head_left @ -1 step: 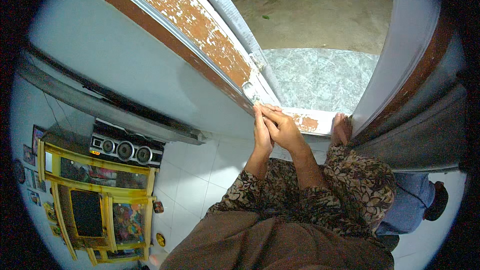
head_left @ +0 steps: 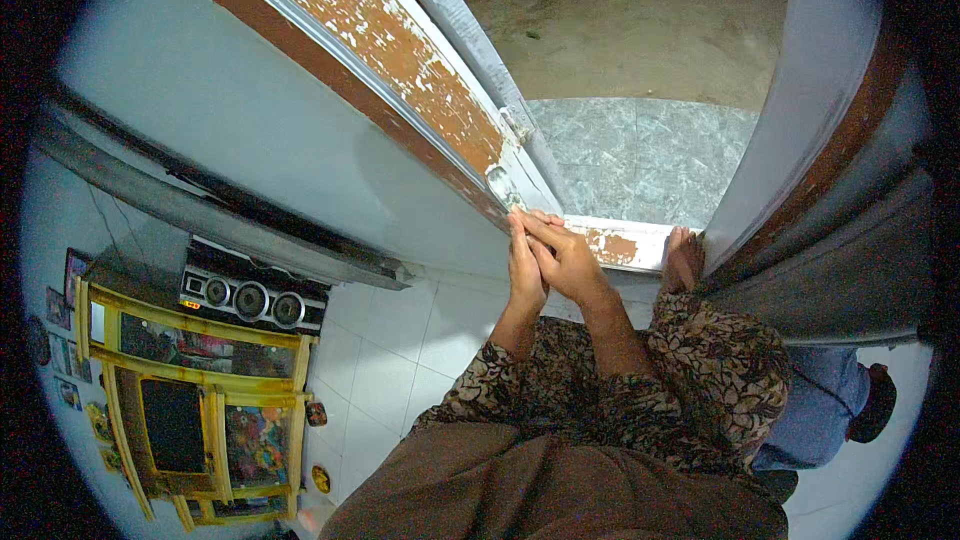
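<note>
Both hands meet at the lower end of a door frame [head_left: 405, 65] whose white paint has flaked away to brown. The fingers of my left hand [head_left: 525, 273] are closed and point up the frame. Across them lies my right hand [head_left: 572, 258], also closed, its fingertips gathered with the left ones. Whatever they grip, if anything, is hidden between the fingers. Just past the fingertips is a pale recessed metal plate [head_left: 500, 180] in the frame. To the right of the hands runs a white sill [head_left: 612, 246] with a brown bare patch.
My bare foot [head_left: 683, 258] rests at the sill's right end, beside a white door jamb [head_left: 800, 120]. Grey tiles [head_left: 640, 155] lie beyond the sill. Behind at left stand a yellow-framed cabinet [head_left: 200, 395] and a speaker unit [head_left: 250, 290]. Someone in blue [head_left: 815, 405] is at the right.
</note>
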Available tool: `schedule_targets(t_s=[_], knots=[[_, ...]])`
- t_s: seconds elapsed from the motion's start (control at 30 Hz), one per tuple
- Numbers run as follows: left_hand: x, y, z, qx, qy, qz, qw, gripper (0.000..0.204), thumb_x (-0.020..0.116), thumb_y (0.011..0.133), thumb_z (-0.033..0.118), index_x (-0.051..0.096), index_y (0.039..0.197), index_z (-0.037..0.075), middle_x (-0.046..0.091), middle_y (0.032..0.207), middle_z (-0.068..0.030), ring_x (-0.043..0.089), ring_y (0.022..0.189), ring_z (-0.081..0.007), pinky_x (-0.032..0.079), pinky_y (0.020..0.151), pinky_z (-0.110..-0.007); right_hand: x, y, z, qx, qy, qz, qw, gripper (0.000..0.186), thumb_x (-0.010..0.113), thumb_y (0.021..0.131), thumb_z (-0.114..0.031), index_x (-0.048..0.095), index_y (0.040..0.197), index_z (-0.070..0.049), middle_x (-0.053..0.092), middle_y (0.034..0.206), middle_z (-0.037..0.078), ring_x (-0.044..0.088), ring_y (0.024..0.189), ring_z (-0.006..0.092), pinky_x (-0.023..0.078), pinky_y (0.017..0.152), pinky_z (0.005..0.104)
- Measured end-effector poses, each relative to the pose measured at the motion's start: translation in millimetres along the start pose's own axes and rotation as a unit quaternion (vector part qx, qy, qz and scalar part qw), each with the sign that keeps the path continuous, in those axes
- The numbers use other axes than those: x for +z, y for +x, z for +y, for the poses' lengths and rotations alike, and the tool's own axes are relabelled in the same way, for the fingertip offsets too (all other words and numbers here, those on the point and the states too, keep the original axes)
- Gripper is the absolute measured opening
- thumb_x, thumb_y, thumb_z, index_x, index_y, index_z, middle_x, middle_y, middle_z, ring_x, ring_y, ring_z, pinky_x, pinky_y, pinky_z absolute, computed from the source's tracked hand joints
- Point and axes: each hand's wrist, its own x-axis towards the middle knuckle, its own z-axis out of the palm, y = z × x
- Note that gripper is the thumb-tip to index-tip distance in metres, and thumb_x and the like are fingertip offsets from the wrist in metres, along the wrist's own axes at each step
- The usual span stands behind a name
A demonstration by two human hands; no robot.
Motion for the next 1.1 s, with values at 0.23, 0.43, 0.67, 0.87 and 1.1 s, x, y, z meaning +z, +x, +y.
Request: schedule_targets(t_s=[0.23,0.43,0.67,0.87,1.1], knots=[[-7.8,5.8,-9.0,0.011,0.007,-0.008,1.000,0.051,0.028,0.102,0.054,0.050,0.100,0.008,0.057,0.098,-0.0086,0.056,0.095,-0.0197,0.044,0.090,-0.033,0.2,5.1,3.7,-0.009,-0.010,-0.004,1.000,0.039,0.054,0.089,-0.002,0.058,0.128,-0.003,0.061,0.127,0.018,0.056,0.121,0.0284,0.044,0.102,0.0366],[-9.4,5.6,-7.2,0.004,-0.003,-0.005,1.000,0.051,0.027,0.102,0.055,0.050,0.100,0.009,0.057,0.098,-0.0084,0.055,0.095,-0.0192,0.044,0.090,-0.032,-0.9,4.5,3.1,0.025,-0.012,-0.029,0.999,0.039,0.054,0.090,-0.003,0.058,0.129,-0.005,0.060,0.129,0.016,0.057,0.120,0.0285,0.044,0.101,0.0353],[-8.0,7.1,-7.6,-0.006,-0.016,-0.011,1.000,0.051,0.027,0.102,0.055,0.050,0.100,0.009,0.057,0.098,-0.0081,0.055,0.094,-0.0188,0.044,0.089,-0.032,-2.6,4.6,1.6,-0.068,-0.028,0.045,0.996,0.037,0.058,0.089,-0.012,0.061,0.127,-0.010,0.063,0.118,0.020,0.061,0.109,0.0376,0.049,0.092,0.0421],[-10.5,4.6,-8.0,-0.012,-0.016,-0.006,1.000,0.052,0.027,0.102,0.056,0.050,0.100,0.010,0.057,0.099,-0.0079,0.055,0.094,-0.0183,0.044,0.089,-0.031,-4.1,2.9,1.1,-0.003,-0.027,-0.024,0.999,0.040,0.055,0.089,-0.005,0.058,0.129,-0.004,0.061,0.127,0.017,0.057,0.120,0.0300,0.044,0.102,0.0369],[-11.5,7.9,-8.9,-0.017,-0.033,-0.011,0.999,0.052,0.027,0.101,0.056,0.050,0.100,0.010,0.057,0.099,-0.0076,0.054,0.094,-0.0178,0.044,0.089,-0.031,-1.6,2.0,5.5,-0.003,-0.041,-0.005,0.999,0.040,0.055,0.090,-0.005,0.057,0.130,-0.003,0.060,0.128,0.018,0.057,0.121,0.0294,0.044,0.101,0.0362]])
